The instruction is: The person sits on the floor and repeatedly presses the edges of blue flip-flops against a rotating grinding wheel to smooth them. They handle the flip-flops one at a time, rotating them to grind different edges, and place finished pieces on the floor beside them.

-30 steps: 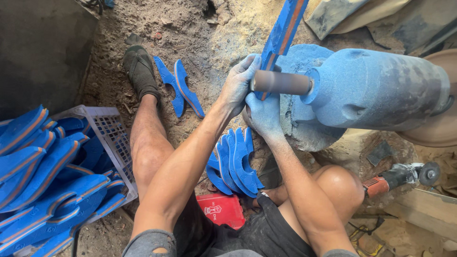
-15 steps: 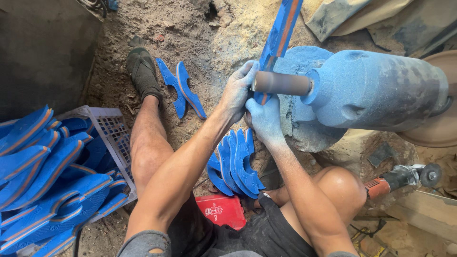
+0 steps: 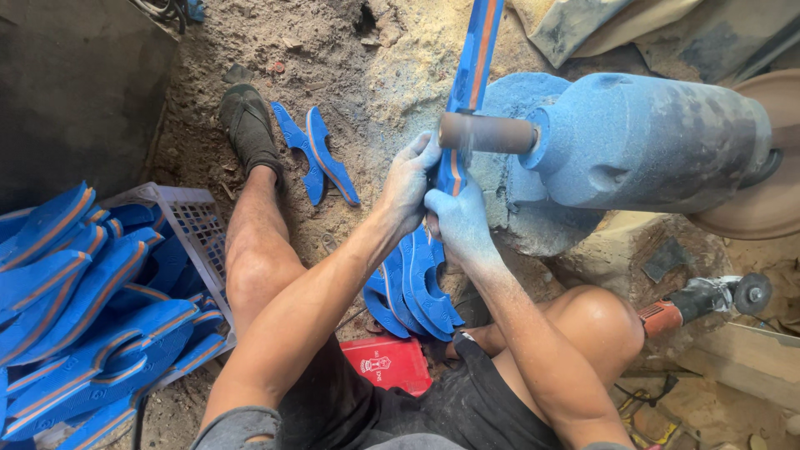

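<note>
Blue foam dust coats both hands, which clasp one long blue rubber sandal sole with an orange stripe [image 3: 468,79] by its lower end. The left hand [image 3: 408,185] wraps that end from the left, the right hand [image 3: 457,218] closes on it from below and the right, and the two touch. The sole's long axis runs up and away from the grip, tilted slightly right, and its edge lies against the brown cylindrical sanding drum [image 3: 486,132] just above the hands. That drum juts leftward from the dust-caked blue motor housing [image 3: 650,142]. Left of the drum, bare dirt ground [image 3: 367,92] gives open room; right of it the housing blocks the way. Below the drum, a stack of blue soles [image 3: 417,287] stands between the person's legs. Far left of it sits a white plastic crate [image 3: 196,221] heaped with more.
</note>
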### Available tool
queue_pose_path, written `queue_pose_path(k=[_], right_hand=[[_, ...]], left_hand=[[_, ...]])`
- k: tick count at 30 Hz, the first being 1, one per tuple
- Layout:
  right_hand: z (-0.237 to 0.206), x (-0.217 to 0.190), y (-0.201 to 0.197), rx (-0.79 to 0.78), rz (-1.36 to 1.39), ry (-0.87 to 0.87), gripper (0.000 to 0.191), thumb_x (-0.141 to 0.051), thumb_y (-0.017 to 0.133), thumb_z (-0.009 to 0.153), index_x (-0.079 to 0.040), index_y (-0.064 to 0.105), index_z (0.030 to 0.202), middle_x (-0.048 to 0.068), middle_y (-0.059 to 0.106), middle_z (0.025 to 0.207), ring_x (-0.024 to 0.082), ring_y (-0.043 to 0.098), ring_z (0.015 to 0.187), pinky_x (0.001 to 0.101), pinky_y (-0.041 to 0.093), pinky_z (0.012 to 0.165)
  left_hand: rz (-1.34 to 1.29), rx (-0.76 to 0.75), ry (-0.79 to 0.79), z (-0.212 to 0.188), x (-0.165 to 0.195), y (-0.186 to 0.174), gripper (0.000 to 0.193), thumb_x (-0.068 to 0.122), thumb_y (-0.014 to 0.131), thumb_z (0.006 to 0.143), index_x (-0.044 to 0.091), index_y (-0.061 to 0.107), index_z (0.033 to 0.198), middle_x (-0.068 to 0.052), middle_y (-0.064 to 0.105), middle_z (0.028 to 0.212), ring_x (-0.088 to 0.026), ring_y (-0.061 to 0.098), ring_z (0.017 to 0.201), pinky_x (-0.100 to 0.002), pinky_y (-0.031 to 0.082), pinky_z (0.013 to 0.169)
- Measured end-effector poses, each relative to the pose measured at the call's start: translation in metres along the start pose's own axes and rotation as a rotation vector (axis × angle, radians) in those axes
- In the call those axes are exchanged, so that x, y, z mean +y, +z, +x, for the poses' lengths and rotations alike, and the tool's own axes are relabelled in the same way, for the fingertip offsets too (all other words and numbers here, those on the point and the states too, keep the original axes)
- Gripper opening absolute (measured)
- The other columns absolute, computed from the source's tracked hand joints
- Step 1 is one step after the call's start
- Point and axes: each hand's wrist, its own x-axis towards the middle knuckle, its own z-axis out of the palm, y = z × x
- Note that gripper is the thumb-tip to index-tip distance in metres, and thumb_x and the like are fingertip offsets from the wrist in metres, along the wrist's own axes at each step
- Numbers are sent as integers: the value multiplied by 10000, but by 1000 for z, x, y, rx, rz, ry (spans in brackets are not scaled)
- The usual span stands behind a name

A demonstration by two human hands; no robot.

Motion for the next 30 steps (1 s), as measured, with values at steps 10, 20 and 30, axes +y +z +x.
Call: queue_pose_path(k=[10,20,30], right_hand=[[43,4,-3,-5,-21,-183,86,34,575,791,-38,536,762,15,513,585,119,471,394,291,359,373],[8,-9,2,-12,18,-68,103,43,546,779,-39,528,839,10,504,614,114,447,389,285,346,354],[-11,-22,-28,-283,81,215,138,-63,643,845,-12,591,963,27,527,660,85,446,413,231,272,327]], left_hand=[[30,-87,123,48,10,-2,186,198,582,1076,39,657,1137,-23,670,979,-91,628,871,-270,535,800],[-46,-43,32,16,1,1,206,140,599,1044,29,652,1209,-47,707,1060,-122,669,928,-293,558,868],[-26,30,-21,-6,2,-6,270,272,508,1063,54,646,1142,-93,722,1004,-181,705,898,-341,587,837]])
